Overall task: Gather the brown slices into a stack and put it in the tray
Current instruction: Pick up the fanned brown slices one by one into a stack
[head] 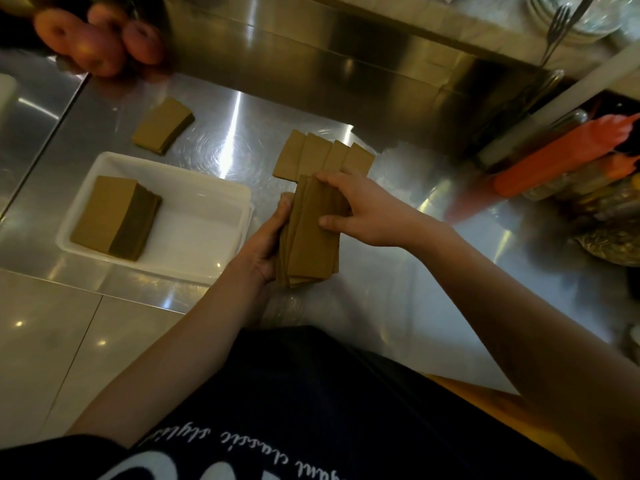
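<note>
Two groups of brown slices matter to you now, on a steel tabletop [221,109] that fills most of the view. Largest item on it: white tray [239,197], to your left, one brown block [116,218] already lying in its left half, right half bare. Your left hand [266,244] cups the left edge of the held stack [311,233]; your right hand [360,209] closes over its far end, thumb on top, fingers wrapped round the right side. Both hands are gripping that stack, which sits just right of the tray's near right corner. Its long axis runs away from you, leaning slightly right; edges are fanned, not yet squared. Just beyond your right hand, four loose slices [323,155] lie side by side and overlapping, same long axis, touching or nearly touching the held stack's far end. Right hand is clearly the nearer one to them. A separate small pile [162,126] lies well apart, beyond the tray. Judgement: reach forward with the right for the four, then carry everything left into the tray's bare half.
</note>
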`<state>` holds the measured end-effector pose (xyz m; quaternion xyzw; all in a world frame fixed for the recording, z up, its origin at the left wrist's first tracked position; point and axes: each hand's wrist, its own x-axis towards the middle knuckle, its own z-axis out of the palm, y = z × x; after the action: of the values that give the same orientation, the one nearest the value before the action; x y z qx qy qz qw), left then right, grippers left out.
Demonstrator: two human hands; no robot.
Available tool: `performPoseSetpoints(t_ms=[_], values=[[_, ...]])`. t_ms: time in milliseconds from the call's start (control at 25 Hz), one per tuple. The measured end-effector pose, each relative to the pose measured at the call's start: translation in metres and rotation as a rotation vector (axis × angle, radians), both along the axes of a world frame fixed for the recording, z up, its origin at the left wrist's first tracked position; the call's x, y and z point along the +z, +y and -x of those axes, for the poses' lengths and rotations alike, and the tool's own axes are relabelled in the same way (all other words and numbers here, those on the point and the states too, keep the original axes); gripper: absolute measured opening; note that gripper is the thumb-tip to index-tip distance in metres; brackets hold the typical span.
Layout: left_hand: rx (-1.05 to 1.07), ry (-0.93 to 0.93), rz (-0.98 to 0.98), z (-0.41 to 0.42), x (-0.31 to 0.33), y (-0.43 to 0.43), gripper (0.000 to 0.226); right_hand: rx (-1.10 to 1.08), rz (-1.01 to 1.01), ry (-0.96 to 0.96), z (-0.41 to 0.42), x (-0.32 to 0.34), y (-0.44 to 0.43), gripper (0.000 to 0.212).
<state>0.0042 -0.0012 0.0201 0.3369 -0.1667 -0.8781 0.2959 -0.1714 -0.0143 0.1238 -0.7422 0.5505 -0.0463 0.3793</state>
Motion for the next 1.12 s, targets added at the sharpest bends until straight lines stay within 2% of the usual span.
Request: performPoseSetpoints(t_ms=[160, 360, 520, 800, 1000, 1120], values=[[0.006, -0.017, 0.016, 0.002, 0.003, 0.002, 0.076, -0.005, 0.087, 0.031, -0.002, -0.001, 0.005, 0.064], [0.059, -0.004, 0.024, 0.003, 0.008, 0.004, 0.089, -0.006, 0.158, 0.027, -0.005, -0.002, 0.015, 0.061], [0.054, -0.001, 0.022, 0.004, 0.005, 0.01, 0.098, 0.007, 0.189, 0.099, -0.008, -0.004, 0.019, 0.059], [0.039, -0.015, 0.056, 0.001, 0.002, 0.013, 0.101, -0.096, 0.224, -0.02, -0.009, -0.007, 0.022, 0.045], [0.026, 0.042, 0.051, -0.001, 0.0, 0.013, 0.096, -0.133, 0.235, -0.063, -0.008, -0.012, 0.026, 0.038], [0.02, 0.103, 0.0, 0.001, -0.002, 0.016, 0.109, -0.145, 0.245, -0.086, -0.008, -0.011, 0.028, 0.036]])
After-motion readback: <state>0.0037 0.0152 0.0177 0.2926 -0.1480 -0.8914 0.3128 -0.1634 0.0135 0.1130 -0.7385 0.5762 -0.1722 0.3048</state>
